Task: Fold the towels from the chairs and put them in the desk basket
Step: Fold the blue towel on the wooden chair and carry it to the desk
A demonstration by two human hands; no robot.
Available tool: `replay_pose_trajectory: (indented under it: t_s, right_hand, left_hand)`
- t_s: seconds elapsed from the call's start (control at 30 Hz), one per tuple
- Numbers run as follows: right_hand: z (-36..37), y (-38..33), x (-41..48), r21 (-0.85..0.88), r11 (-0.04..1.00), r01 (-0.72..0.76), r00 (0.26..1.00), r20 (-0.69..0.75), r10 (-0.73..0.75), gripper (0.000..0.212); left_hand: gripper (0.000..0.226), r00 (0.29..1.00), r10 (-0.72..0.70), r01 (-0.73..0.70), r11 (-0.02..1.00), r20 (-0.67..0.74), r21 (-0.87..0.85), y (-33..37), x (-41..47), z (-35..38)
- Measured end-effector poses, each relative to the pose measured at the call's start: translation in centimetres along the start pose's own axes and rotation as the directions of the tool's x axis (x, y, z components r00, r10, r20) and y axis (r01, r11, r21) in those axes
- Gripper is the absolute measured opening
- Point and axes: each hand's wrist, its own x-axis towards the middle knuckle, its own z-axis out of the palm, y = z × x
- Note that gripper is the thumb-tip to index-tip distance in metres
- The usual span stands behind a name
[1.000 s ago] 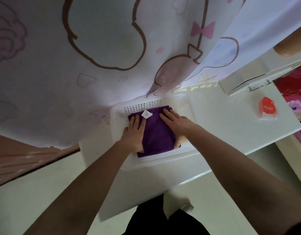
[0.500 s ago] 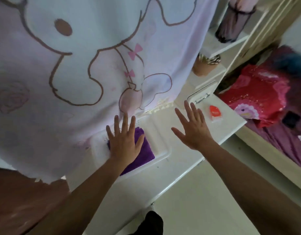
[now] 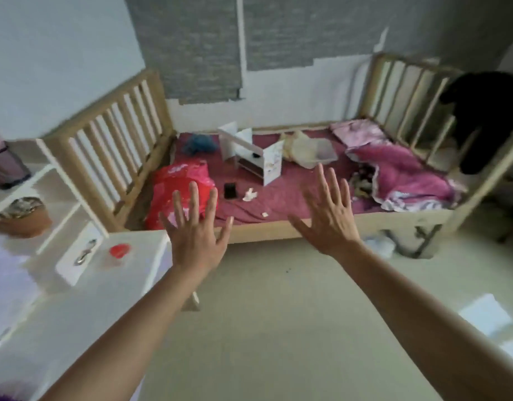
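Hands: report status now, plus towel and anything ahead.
Left hand open, empty, fingers spread. Right hand open, empty, raised. No towel or basket in view; camera faces the wooden bed. White desk at left, bare floor ahead.

Both my hands off the towel and basket now: left hand (image 3: 196,241), right hand (image 3: 329,224) spread empty mid-frame; view swung to bed (image 3: 292,180).
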Motion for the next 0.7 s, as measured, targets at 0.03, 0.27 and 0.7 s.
replay_pose_trajectory:
  t_s: [0.03,0.27,0.7]
  right_hand:
    - [-1.2,3.5,-1.7,-0.022,0.997,-0.075,0.997,-0.015,0.074,0.083]
    - [-12.1,26.6,-17.6,-0.17,0.8,-0.576,0.815,-0.2,0.544,0.093]
    - [-21.7,53.8,-40.6,-0.397,0.234,-0.887,0.37,-0.308,0.877,0.092]
  left_hand:
    - [0.072,0.998,0.064,-0.064,0.998,0.011,-0.029,3.9,0.9,0.5]
    - [0.078,0.823,0.567,-0.555,0.804,-0.002,-0.215,35.7,3.5,3.6]
    - [0.078,0.322,0.933,-0.884,0.237,-0.158,-0.403,81.2,-2.2,10.1]
